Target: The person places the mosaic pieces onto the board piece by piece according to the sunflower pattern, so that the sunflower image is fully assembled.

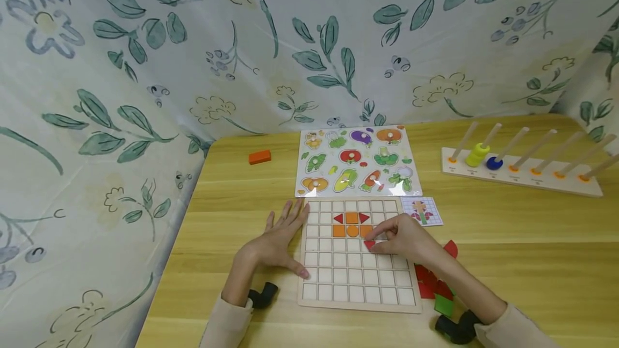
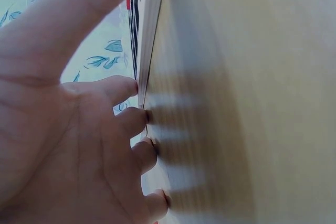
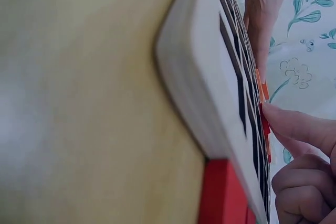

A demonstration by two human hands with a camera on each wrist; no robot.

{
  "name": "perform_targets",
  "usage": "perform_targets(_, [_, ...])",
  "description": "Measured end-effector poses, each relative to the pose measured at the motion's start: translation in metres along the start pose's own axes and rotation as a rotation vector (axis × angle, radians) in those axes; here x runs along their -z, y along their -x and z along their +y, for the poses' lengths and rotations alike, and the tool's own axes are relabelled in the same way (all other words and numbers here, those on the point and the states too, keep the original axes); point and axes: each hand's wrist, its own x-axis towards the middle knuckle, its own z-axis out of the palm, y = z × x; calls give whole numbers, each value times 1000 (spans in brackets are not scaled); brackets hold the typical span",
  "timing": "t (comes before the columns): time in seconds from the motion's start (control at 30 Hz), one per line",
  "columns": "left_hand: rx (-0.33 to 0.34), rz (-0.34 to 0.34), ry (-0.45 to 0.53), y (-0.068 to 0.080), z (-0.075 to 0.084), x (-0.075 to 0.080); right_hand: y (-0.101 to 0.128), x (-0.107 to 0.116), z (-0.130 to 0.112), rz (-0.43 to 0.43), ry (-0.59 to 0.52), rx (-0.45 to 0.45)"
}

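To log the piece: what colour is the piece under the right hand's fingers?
Red; the piece shows best in the head view.

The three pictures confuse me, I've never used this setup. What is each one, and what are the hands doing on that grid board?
No machine here: a person works with two bare hands. The wide picture comes from a camera on the head, looking down at a wooden table. The other two come from cameras strapped to each wrist, so they show the board edge-on and very close.

The left hand lies flat with straight fingers against the left edge of the grid board. The right hand presses a red piece into a cell, below orange and red pieces already laid.

Also on the table: a vegetable puzzle, a small pattern card, spare pieces, a peg rack and an orange block.
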Motion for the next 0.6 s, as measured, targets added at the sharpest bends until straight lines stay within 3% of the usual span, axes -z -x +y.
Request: perform_targets(0.6, [-3, -1, -2, 0, 1, 0, -7, -8, 3, 9, -50, 22])
